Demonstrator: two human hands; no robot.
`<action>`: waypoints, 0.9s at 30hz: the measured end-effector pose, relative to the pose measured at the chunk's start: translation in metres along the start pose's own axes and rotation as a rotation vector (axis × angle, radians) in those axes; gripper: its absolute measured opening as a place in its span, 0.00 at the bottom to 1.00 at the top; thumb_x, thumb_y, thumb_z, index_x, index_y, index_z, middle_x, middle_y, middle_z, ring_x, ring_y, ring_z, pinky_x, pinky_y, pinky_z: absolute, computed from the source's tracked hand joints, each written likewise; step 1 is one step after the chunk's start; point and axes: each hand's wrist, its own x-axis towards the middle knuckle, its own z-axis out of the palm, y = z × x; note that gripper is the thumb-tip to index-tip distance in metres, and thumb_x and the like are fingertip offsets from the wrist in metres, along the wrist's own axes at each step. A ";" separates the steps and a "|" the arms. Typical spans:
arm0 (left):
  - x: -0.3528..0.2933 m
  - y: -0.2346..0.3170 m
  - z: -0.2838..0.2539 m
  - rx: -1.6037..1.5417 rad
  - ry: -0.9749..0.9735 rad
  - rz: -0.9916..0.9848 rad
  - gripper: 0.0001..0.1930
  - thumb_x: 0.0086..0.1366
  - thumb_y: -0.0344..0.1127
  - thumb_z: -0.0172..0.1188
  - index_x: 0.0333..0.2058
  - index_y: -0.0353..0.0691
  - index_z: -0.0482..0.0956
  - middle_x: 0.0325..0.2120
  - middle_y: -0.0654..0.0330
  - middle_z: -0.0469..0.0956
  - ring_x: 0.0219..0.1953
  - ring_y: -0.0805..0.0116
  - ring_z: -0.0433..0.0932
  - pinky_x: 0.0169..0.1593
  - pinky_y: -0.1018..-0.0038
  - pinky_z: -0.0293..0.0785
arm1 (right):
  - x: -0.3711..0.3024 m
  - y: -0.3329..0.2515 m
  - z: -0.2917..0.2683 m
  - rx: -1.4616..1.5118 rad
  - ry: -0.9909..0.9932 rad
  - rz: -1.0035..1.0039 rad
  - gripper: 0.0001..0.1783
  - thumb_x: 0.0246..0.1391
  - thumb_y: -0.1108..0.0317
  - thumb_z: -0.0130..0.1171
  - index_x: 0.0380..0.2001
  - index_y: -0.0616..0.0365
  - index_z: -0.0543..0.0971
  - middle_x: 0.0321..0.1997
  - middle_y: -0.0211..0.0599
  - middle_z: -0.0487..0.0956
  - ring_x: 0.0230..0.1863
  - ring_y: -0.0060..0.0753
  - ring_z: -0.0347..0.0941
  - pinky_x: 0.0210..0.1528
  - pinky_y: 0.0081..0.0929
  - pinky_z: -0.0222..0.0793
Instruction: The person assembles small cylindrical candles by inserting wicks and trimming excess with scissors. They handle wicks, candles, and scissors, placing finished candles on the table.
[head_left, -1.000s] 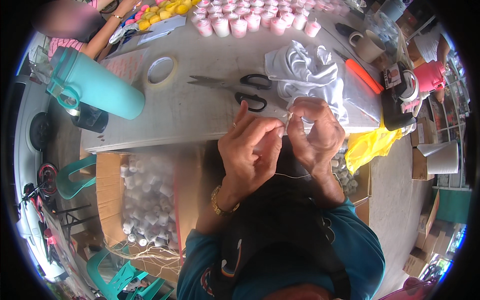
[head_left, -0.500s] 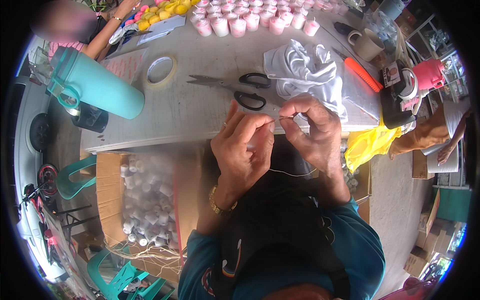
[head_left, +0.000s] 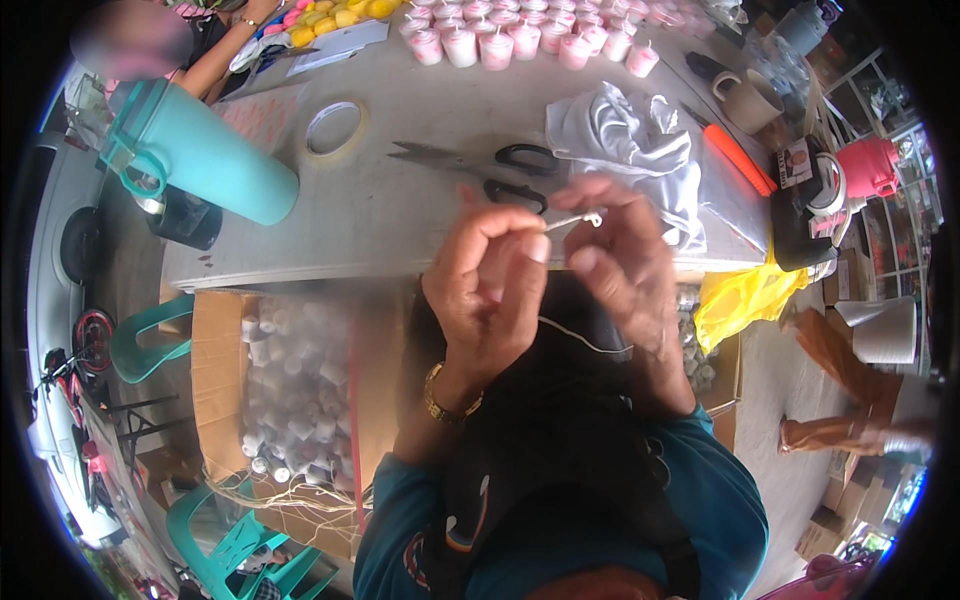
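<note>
Between thumb and forefinger, my left hand pinches a white string. A small knot or loop shows at the string's free end, close to my right hand. That hand is blurred, its thumb and fingers apart around the knotted end without gripping it. Below both hands, a thin length of string hangs across my black apron. Black-handled scissors lie with blades spread on the table just beyond my fingers. A crumpled white satin cloth rests to their right.
On the grey table stand a teal tumbler, a tape roll, pink-white candles, a mug and an orange-handled cutter. A cardboard box of small white pieces is below left; a yellow bag hangs right. Another person sits far left.
My right hand has let go of the string and spread its fingers, exposing the knotted end. My left hand keeps its pinch. At the right, a passer-by has moved nearer.
</note>
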 end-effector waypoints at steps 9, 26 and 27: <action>0.001 0.000 0.004 -0.619 -0.257 -0.266 0.46 0.56 0.29 0.64 0.67 0.37 0.42 0.50 0.44 0.72 0.47 0.60 0.76 0.51 0.67 0.73 | -0.015 0.020 -0.001 -0.063 -0.198 0.054 0.12 0.61 0.73 0.55 0.47 0.59 0.78 0.23 0.28 0.73 0.24 0.18 0.67 0.27 0.20 0.66; -0.013 0.006 0.001 -0.457 -0.190 -0.347 0.26 0.47 0.23 0.73 0.46 0.40 0.74 0.36 0.67 0.75 0.39 0.78 0.75 0.45 0.79 0.73 | -0.007 0.028 -0.001 1.102 -0.100 -0.115 0.13 0.66 0.60 0.47 0.48 0.54 0.71 0.31 0.29 0.67 0.36 0.31 0.65 0.45 0.35 0.66; -0.016 0.008 0.002 -0.469 -0.200 -0.397 0.23 0.47 0.26 0.74 0.42 0.41 0.76 0.33 0.68 0.75 0.36 0.80 0.73 0.42 0.80 0.70 | -0.008 0.028 0.001 1.136 -0.124 -0.118 0.13 0.66 0.60 0.47 0.47 0.54 0.72 0.30 0.28 0.65 0.32 0.28 0.63 0.42 0.32 0.66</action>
